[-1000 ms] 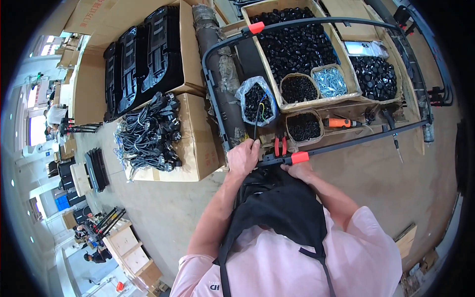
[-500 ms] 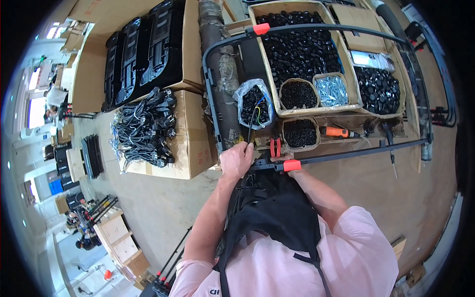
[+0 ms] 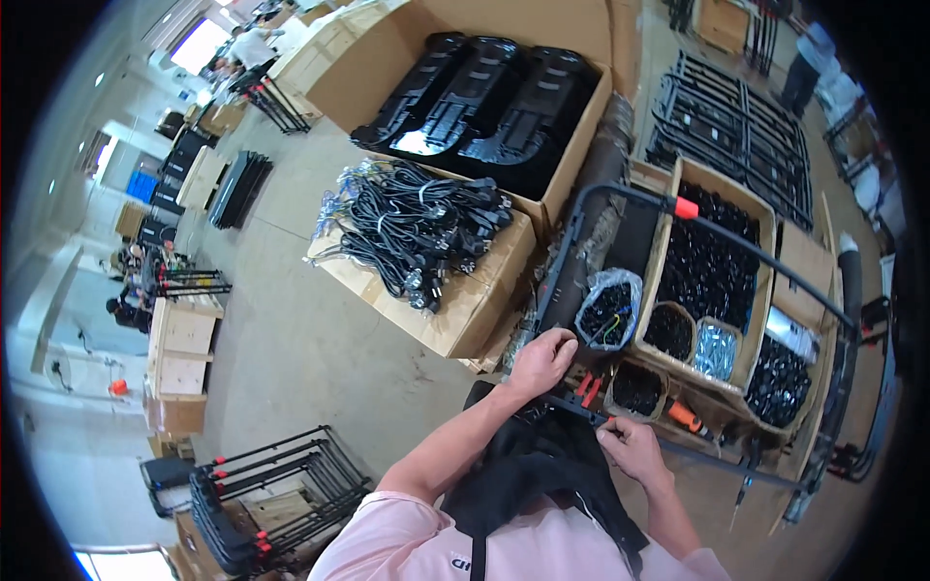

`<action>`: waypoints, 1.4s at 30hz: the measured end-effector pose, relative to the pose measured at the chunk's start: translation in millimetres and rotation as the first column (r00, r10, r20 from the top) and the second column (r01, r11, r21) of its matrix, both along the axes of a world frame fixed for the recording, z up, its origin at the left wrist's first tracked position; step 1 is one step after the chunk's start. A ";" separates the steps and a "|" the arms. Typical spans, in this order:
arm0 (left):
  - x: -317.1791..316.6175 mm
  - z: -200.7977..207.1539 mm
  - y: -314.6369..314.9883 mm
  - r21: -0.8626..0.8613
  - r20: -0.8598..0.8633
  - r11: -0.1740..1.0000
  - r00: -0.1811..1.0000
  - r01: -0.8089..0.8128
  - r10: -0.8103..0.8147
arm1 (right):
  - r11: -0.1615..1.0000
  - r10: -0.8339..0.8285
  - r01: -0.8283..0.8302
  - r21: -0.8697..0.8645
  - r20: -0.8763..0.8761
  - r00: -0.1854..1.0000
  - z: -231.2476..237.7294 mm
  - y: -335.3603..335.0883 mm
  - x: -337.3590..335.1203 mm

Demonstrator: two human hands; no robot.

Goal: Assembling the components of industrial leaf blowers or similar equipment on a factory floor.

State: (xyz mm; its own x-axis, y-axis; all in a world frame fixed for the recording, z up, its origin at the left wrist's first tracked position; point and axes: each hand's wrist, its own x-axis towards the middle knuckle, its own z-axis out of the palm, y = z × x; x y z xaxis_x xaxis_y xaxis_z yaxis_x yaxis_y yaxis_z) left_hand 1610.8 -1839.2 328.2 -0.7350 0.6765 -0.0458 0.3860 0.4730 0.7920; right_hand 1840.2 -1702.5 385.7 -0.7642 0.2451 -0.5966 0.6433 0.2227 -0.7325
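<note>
A black tubular frame (image 3: 775,263) with red clips (image 3: 686,208) lies across the work area in front of me. At its near left corner, my left hand (image 3: 544,361) is closed on a black cable; its coloured wire ends (image 3: 610,332) show over a plastic bag of small black parts (image 3: 620,300). My right hand (image 3: 635,450) is at the frame's near bar, fingers curled and pressed together beside a bit of red. What they hold is hidden. Between and beyond my hands are red-handled pliers (image 3: 588,389).
Bundled black power cords (image 3: 417,228) lie on a carton (image 3: 484,315) at the left, before a box of black mouldings (image 3: 484,107). Beyond the bar are a bin of black caps (image 3: 712,257), a tub of screws (image 3: 715,349) and an orange tool (image 3: 686,416). Stacked frames (image 3: 731,131) stand farther back.
The view has swung left, so the bench now appears farther right. My right hand has come from under the near bar to its near side. My left hand stays at the frame's corner.
</note>
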 end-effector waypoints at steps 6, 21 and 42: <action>-138.1 62.9 -3.3 0.307 -0.380 0.945 0.896 -0.113 0.230 | 0.963 -0.071 0.128 0.239 -0.234 0.970 -6.0 -6.8 -3.3; -537.6 74.8 -22.6 -0.349 -0.773 0.693 0.612 -0.631 0.168 | 0.728 -0.629 0.608 0.316 -0.045 0.776 7.7 -121.8 37.5; -177.9 146.6 -76.0 0.597 0.587 0.743 0.796 -0.302 -0.149 | 0.873 -0.425 0.487 -0.035 -0.544 0.724 104.3 -30.6 -169.4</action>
State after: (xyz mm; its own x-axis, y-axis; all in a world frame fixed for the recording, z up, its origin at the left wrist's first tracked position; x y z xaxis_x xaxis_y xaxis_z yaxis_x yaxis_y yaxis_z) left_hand 1432.8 -1915.3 474.8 -0.7651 0.6417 -0.0524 -0.2516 -0.2231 0.9418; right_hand 1670.8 -1733.0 490.0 -0.7258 0.6816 -0.0930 0.2153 0.0967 -0.9718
